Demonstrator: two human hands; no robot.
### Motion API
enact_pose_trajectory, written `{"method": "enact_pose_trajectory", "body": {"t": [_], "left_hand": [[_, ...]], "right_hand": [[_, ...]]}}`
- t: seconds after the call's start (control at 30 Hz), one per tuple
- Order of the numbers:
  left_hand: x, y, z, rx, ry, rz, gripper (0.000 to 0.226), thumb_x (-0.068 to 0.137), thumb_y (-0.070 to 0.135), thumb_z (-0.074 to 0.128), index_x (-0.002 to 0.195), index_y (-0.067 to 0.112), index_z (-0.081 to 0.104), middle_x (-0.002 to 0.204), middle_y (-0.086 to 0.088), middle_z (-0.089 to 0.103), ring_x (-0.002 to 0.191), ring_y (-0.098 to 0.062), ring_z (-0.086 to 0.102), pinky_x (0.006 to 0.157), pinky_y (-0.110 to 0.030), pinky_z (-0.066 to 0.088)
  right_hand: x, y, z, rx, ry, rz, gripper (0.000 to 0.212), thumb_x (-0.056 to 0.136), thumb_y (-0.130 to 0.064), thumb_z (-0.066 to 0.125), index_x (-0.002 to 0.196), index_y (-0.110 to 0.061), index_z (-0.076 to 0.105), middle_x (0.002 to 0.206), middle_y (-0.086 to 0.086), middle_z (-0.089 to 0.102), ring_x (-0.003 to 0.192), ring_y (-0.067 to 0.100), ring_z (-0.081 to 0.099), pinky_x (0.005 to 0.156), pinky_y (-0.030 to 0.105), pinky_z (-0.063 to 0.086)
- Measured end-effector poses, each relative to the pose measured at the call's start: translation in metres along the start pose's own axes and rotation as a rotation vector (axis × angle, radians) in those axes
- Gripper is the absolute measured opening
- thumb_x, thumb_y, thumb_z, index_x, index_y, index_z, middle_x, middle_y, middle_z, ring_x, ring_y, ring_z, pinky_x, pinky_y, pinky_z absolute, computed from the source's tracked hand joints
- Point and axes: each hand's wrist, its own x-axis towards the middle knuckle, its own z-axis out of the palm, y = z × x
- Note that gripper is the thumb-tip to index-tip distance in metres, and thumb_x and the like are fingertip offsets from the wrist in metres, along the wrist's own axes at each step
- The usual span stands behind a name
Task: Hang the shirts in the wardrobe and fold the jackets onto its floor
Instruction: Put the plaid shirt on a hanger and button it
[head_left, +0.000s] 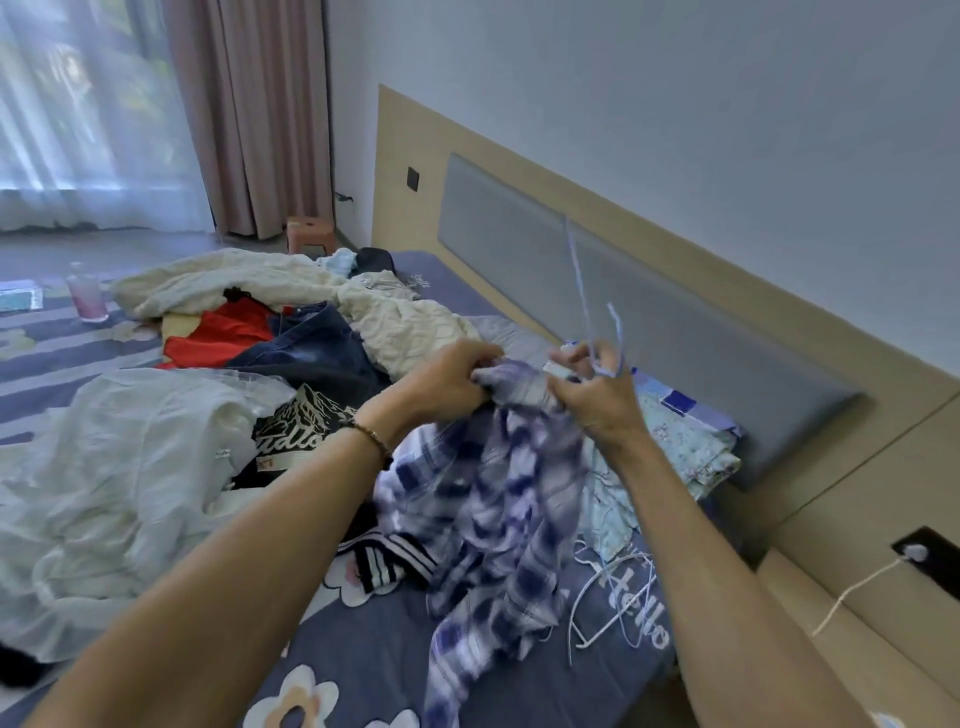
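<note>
Shirt-hanging is the step in hand, judging by what the hands hold. The blue-and-white checked cotton shirt (498, 499) hangs from both hands above the bed's headboard edge, its tail trailing onto the navy flower-printed bedsheet (374, 660). The left hand (447, 382) clenches bunched fabric at the shirt's top. The right hand (592, 387) pinches the same top edge and also has the thin pale-blue wire hanger (584, 306) caught among its fingers, the wire rising above them. Motion blur hides whether the hanger is inside the neck yet. The next move probably calls for finding the collar opening and feeding the hanger's shoulders in. More white wire hangers (613, 597) lie on the sheet near that same edge.
</note>
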Motion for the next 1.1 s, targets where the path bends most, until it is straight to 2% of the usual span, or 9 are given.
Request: {"method": "enact_pose_trajectory", "body": {"t": [0.13,0.37,0.43,0.5,0.57,0.67,0.87,1.0,1.1], "left_hand": [[-0.003,0.005,-0.008,-0.091,0.266,0.023,0.033,0.078,-0.006,0.06,0.097,0.022,0.057,0.088,-0.001,0.063,0.081,-0.018,0.061,0.07,-0.028,0.051],[-0.051,-0.046,0.01,-0.04,0.264,-0.238,0.112,0.06,0.042,0.092,0.149,0.027,0.025,0.143,-0.001,0.035,0.127,-0.016,0.038,0.112,-0.035,0.032],[-0.056,-0.06,0.027,-0.065,0.284,-0.218,0.077,0.063,0.042,0.089,0.129,0.028,0.051,0.125,0.003,0.052,0.111,-0.01,0.047,0.103,-0.033,0.041],[-0.062,-0.065,0.044,-0.1,0.234,-0.27,0.021,0.073,0.038,0.076,0.08,0.025,0.061,0.078,0.011,0.061,0.073,-0.008,0.054,0.073,-0.034,0.051],[-0.057,-0.072,0.057,-0.205,0.341,-0.335,0.024,0.083,0.026,0.064,0.067,0.016,0.051,0.06,0.01,0.049,0.059,-0.011,0.043,0.056,-0.031,0.039],[-0.042,-0.07,0.051,-0.373,0.537,-0.402,0.019,0.096,0.009,0.053,0.078,0.015,0.053,0.071,0.003,0.05,0.071,-0.014,0.045,0.054,-0.018,0.035],[-0.024,-0.066,0.022,-0.205,0.529,-0.405,0.027,0.09,0.042,0.067,0.081,0.018,0.061,0.073,0.004,0.065,0.064,-0.011,0.06,0.059,-0.027,0.044],[-0.018,-0.066,0.01,-0.196,0.509,-0.44,0.03,0.094,0.037,0.062,0.071,0.018,0.055,0.069,0.001,0.06,0.067,-0.019,0.057,0.066,-0.034,0.046],[-0.018,-0.056,0.005,-0.403,0.562,-0.446,0.027,0.099,0.03,0.054,0.082,0.011,0.056,0.077,-0.004,0.056,0.072,-0.017,0.052,0.064,-0.031,0.043]], "right_hand": [[-0.002,-0.008,0.029,0.06,-0.2,0.045,0.033,0.083,0.005,0.071,0.077,-0.011,0.043,0.047,-0.01,0.047,0.037,-0.002,0.04,0.038,0.012,0.032],[0.011,-0.017,0.024,0.426,-0.199,0.143,0.037,0.095,0.0,0.05,0.066,-0.019,0.039,0.056,-0.002,0.037,0.043,0.01,0.03,0.038,0.023,0.019],[0.014,-0.026,0.015,0.526,-0.151,0.146,0.036,0.097,-0.002,0.049,0.066,-0.019,0.041,0.054,-0.004,0.042,0.038,0.009,0.031,0.032,0.02,0.02],[0.018,-0.035,0.004,0.53,-0.109,0.129,0.034,0.098,-0.005,0.051,0.069,-0.019,0.042,0.051,-0.005,0.046,0.034,0.008,0.031,0.032,0.019,0.019],[0.021,-0.04,-0.009,0.478,-0.03,0.109,0.034,0.097,-0.006,0.055,0.068,-0.019,0.042,0.05,-0.005,0.046,0.034,0.009,0.033,0.032,0.018,0.02],[0.026,-0.033,-0.037,0.337,0.13,0.124,0.039,0.093,-0.008,0.061,0.064,-0.022,0.039,0.049,-0.002,0.038,0.036,0.011,0.031,0.035,0.017,0.022],[0.021,-0.006,-0.076,0.072,0.445,0.098,0.039,0.085,-0.005,0.066,0.061,-0.021,0.039,0.056,0.004,0.036,0.047,0.016,0.031,0.047,0.024,0.028],[0.023,0.005,-0.084,0.068,0.524,0.111,0.038,0.088,-0.009,0.064,0.063,-0.021,0.038,0.058,0.002,0.037,0.052,0.017,0.031,0.046,0.025,0.027],[0.012,0.014,-0.089,-0.363,0.632,0.125,0.02,0.085,-0.018,0.067,0.072,-0.011,0.053,0.07,0.008,0.056,0.068,0.03,0.051,0.062,0.033,0.04]]}}
